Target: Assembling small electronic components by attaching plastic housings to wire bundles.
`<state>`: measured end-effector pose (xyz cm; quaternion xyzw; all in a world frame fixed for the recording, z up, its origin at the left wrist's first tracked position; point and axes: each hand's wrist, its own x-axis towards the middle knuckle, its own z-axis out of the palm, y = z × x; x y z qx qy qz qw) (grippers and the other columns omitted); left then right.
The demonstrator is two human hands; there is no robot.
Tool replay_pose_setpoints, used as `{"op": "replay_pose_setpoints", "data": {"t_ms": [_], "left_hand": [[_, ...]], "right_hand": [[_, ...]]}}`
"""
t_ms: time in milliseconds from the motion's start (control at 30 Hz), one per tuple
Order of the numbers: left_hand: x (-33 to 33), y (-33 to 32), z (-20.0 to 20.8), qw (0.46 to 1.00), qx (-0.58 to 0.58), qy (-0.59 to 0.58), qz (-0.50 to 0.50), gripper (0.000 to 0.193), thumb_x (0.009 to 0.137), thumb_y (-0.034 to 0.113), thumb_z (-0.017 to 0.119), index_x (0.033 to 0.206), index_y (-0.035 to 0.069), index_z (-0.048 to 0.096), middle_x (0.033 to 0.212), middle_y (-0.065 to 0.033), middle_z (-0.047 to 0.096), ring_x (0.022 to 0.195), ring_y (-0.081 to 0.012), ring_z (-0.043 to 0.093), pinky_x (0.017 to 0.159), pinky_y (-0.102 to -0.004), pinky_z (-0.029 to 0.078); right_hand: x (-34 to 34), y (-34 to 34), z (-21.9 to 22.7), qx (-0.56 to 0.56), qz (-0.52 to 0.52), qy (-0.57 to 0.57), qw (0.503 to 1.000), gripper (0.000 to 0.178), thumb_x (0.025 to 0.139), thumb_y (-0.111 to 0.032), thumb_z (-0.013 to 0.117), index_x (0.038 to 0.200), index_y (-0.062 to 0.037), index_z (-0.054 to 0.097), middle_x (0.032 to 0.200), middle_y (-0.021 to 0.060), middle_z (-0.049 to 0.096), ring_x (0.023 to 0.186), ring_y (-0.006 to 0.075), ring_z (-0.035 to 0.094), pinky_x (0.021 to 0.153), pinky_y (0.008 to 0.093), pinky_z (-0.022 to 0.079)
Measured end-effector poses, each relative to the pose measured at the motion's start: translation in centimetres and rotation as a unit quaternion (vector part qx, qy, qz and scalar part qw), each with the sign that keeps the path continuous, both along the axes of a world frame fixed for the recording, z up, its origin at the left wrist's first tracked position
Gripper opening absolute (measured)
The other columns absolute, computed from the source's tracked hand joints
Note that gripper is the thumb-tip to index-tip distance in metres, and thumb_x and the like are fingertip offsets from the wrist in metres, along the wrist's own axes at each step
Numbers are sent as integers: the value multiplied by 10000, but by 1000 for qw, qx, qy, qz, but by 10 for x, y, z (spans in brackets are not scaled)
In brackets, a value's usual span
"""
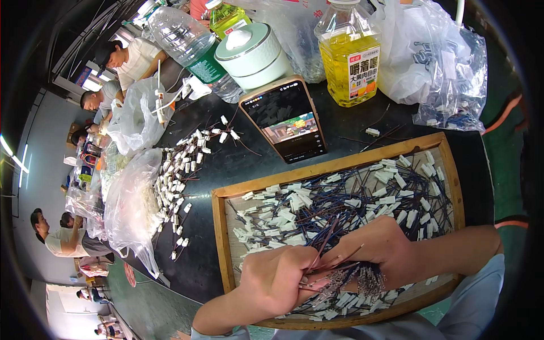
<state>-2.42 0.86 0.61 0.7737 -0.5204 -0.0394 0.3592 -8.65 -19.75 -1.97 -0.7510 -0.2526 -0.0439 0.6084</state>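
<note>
Over the near part of a wooden tray, my two hands are close together. The tray holds many dark thin wires with white plastic connectors. My right hand is closed around a bundle of wires, whose bare metal tips fan out below the fingers. My left hand is closed too, its thumb and fingertips pinching thin brownish wires beside that bundle. How many wires the left fingers hold is hidden.
A phone stands upright behind the tray, against a pale green lidded container. Yellow drink bottle, water bottle and plastic bags surround it. Loose connectors lie left on the black table. Other people sit at far left.
</note>
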Motion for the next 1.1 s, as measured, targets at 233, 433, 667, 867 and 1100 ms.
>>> {"op": "replay_pose_setpoints", "data": {"t_ms": [233, 433, 667, 867, 1100], "left_hand": [[14, 5, 4, 998, -22, -52, 32, 313, 762, 144, 732, 926, 11, 501, 663, -60, 588, 491, -195, 580, 427, -284, 453], [31, 18, -7, 986, -63, 71, 134, 217, 924, 248, 556, 905, 43, 485, 627, -60, 542, 493, -121, 515, 442, -236, 386], [37, 8, 8, 769, -261, 572, 118, 255, 1002, 299, 363, 937, 65, 442, 660, -19, 409, 453, -47, 285, 376, -189, 213], [35, 12, 6, 706, -272, 647, 96, 241, 1002, 260, 364, 1118, 60, 431, 685, -66, 488, 407, -40, 280, 364, -187, 219], [24, 8, 5, 771, -208, 601, -14, 275, 979, 338, 416, 992, 63, 397, 550, -26, 402, 423, -53, 271, 390, -203, 226]], "right_hand": [[0, -3, 1, -18, -55, 30, 998, 276, 689, -108, 729, 938, -42, 630, 851, 86, 661, 732, 267, 651, 615, 292, 504], [6, 3, -3, 36, -155, -50, 986, 77, 741, -73, 725, 752, -37, 657, 690, 73, 660, 568, 169, 645, 490, 250, 470], [6, 1, 4, 27, -110, 126, 986, 228, 819, -94, 678, 980, -27, 532, 709, 84, 593, 563, 144, 571, 566, 255, 436], [8, 7, -6, 38, -155, -16, 987, 224, 847, -87, 644, 1011, -38, 500, 725, 63, 577, 558, 100, 532, 544, 246, 411], [3, 4, 3, 88, -102, 38, 990, 159, 779, -26, 673, 906, -17, 577, 749, 39, 617, 577, 101, 571, 491, 225, 411]]}}
